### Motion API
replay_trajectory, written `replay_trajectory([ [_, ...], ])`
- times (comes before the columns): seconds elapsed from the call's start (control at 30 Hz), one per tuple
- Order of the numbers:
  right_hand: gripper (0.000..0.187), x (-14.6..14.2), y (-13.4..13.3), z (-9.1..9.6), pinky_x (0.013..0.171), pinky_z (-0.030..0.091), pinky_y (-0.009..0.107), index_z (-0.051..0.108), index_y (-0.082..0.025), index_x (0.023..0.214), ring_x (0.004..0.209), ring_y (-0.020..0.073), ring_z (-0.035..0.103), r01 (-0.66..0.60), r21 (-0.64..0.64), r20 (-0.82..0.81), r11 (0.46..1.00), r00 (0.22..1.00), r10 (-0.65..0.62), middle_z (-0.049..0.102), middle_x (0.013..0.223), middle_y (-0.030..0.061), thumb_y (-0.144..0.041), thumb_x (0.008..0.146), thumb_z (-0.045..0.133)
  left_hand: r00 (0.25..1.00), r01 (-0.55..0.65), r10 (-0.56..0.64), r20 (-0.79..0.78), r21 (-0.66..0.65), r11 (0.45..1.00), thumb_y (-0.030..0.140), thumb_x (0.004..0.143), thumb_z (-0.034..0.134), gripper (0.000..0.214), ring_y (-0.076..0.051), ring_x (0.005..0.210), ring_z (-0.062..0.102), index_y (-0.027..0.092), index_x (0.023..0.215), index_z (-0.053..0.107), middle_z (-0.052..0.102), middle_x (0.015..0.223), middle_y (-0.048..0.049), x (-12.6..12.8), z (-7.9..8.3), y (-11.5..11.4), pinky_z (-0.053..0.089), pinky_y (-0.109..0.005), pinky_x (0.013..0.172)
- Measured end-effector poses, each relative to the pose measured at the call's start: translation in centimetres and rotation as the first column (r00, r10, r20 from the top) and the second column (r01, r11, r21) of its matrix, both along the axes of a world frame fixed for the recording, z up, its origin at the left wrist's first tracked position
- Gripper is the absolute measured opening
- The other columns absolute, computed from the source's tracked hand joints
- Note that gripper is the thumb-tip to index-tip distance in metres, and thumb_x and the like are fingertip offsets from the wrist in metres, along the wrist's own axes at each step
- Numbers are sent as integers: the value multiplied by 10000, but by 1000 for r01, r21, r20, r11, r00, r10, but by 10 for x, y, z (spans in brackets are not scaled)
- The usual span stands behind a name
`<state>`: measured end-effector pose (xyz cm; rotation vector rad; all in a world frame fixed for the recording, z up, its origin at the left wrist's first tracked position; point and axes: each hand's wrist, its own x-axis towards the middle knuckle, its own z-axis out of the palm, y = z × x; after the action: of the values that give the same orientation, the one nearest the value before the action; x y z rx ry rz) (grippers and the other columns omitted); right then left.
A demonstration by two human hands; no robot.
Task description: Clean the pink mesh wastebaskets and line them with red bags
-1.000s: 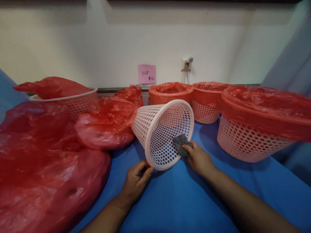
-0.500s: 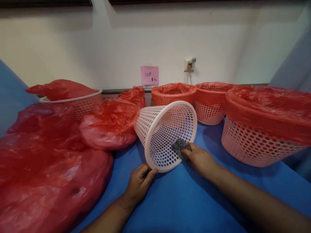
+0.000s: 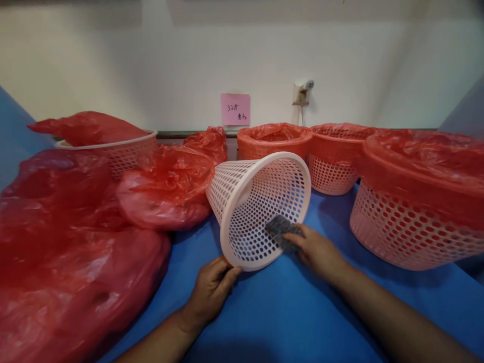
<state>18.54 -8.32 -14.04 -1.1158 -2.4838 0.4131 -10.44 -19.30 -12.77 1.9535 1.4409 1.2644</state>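
Note:
A pale pink plastic basket [image 3: 236, 189] with holes all round lies tipped on its side, its mouth towards me. My left hand [image 3: 209, 290] pinches the lower left of its rim between thumb and fingers. In my right hand [image 3: 317, 252] is a dark grey cloth [image 3: 279, 229], gripped at the lower right of the rim. Part of the cloth reaches into the basket against its inner wall. The fingers beneath the cloth are hidden.
Red plastic bags [image 3: 86, 272] bulge on the left, beside a bag-topped basket [image 3: 128, 154]. Red-lined baskets [image 3: 328, 174] stand behind and at right, the largest [image 3: 408, 227] nearest. A blue cover [image 3: 272, 312] lies beneath. A pink note [image 3: 235, 110] and a socket [image 3: 300, 94] are on the wall.
The camera view has shifted slightly. The basket's mouth looks a little larger and lower at its left edge. Both hands keep their holds, the cloth still at the inner wall.

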Motion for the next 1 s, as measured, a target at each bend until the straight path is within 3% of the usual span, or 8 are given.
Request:
replay_trajectory([
  [0.1,650,12,13,-3,1038,521,532,611,-271,1421,1289,338,585,220,93,71,971,971,-227,520,1482,170,-3,838,502,998,-66,64,15,107,992,318,952,642,215,-164,666,694,197,814,754,747,728,-25,-4,4,0,573,-257,671],
  [0.3,823,-9,-26,-6,1134,463,489,567,-361,1449,1384,287,525,-229,7,-32,973,973,229,506,1535,84,21,720,572,980,195,-200,-4,-197,961,330,942,657,205,-213,887,750,219,1047,793,812,975,-51,8,6,9,609,-346,896],
  [0.43,825,-15,-35,1,1158,445,464,545,-374,1468,1425,270,488,-359,-44,-89,932,931,354,474,1569,72,-14,728,606,971,215,-227,-72,-153,965,310,966,609,214,-218,930,747,220,931,800,805,926,-45,10,3,6,596,-344,924],
  [0.6,674,0,-7,10,1071,513,467,625,-268,1413,1314,308,577,19,49,105,999,994,-24,535,1492,149,23,818,503,997,-77,78,-9,113,991,317,990,576,278,-159,676,687,179,805,733,747,753,-33,1,6,-5,567,-247,676],
  [0.7,642,7,-1,8,1048,522,506,602,-221,1441,1278,332,595,138,86,122,987,981,-147,524,1476,205,4,851,487,998,-47,51,-35,95,994,321,979,597,237,-170,726,711,173,892,760,773,828,-52,2,9,-5,578,-258,714],
  [0.87,723,-6,-25,0,1104,487,485,549,-324,1477,1362,299,543,-217,51,13,975,976,217,514,1507,128,-50,811,616,966,225,-243,-90,-178,958,317,974,606,238,-224,1006,750,223,1117,772,800,1033,-57,11,4,6,590,-351,949],
  [0.93,735,-11,-31,-2,1122,467,515,529,-360,1489,1409,307,498,-269,57,-8,961,963,270,498,1530,113,-70,821,633,956,243,-268,-121,-184,952,309,974,602,216,-233,1048,740,224,1060,782,799,1055,-58,13,1,7,573,-377,996],
  [1.0,740,-11,-29,-2,1111,479,518,523,-373,1496,1395,310,515,-243,47,8,969,970,243,488,1550,110,-44,837,593,967,207,-223,-123,-127,970,303,982,585,215,-203,889,750,210,942,775,794,940,-46,11,0,5,607,-327,871],
])
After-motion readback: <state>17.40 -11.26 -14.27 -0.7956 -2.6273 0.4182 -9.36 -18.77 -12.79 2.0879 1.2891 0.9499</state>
